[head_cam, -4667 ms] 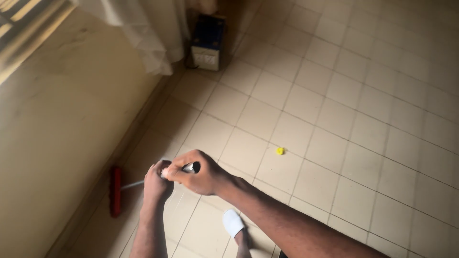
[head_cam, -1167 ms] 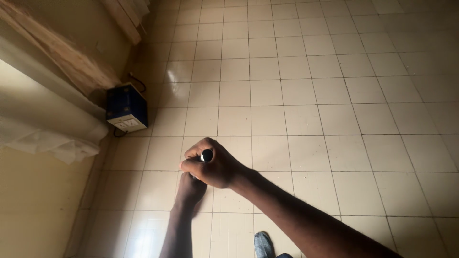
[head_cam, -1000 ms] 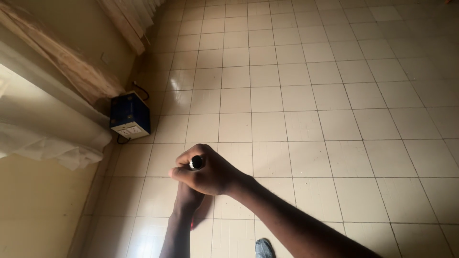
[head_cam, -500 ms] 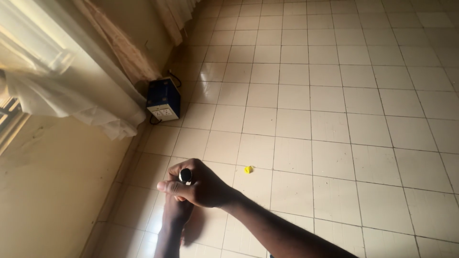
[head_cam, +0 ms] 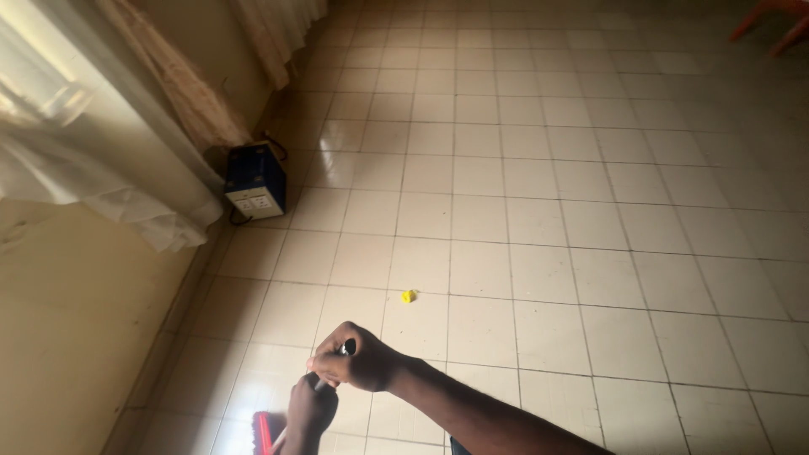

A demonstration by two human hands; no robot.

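Observation:
Both my hands grip a thin metal broom handle (head_cam: 334,368) that slants down to the lower left. My right hand (head_cam: 358,358) is wrapped around the top end, where a dark cap shows. My left hand (head_cam: 309,409) holds the handle just below it. The red broom head (head_cam: 263,431) rests on the tiled floor (head_cam: 539,211) at the bottom edge, mostly cut off. A small yellow scrap (head_cam: 409,296) lies on the tiles a little beyond my right hand.
A blue box with a white socket panel (head_cam: 254,179) stands against the wall (head_cam: 93,312) at left, a cable behind it. Pale curtains (head_cam: 126,135) hang above it. Orange-red chair legs (head_cam: 771,21) show at the top right.
The view has swung back and tilted up, showing more of the room. The yellow scrap and the red broom head have come into sight. Both hands keep their grip on the handle.

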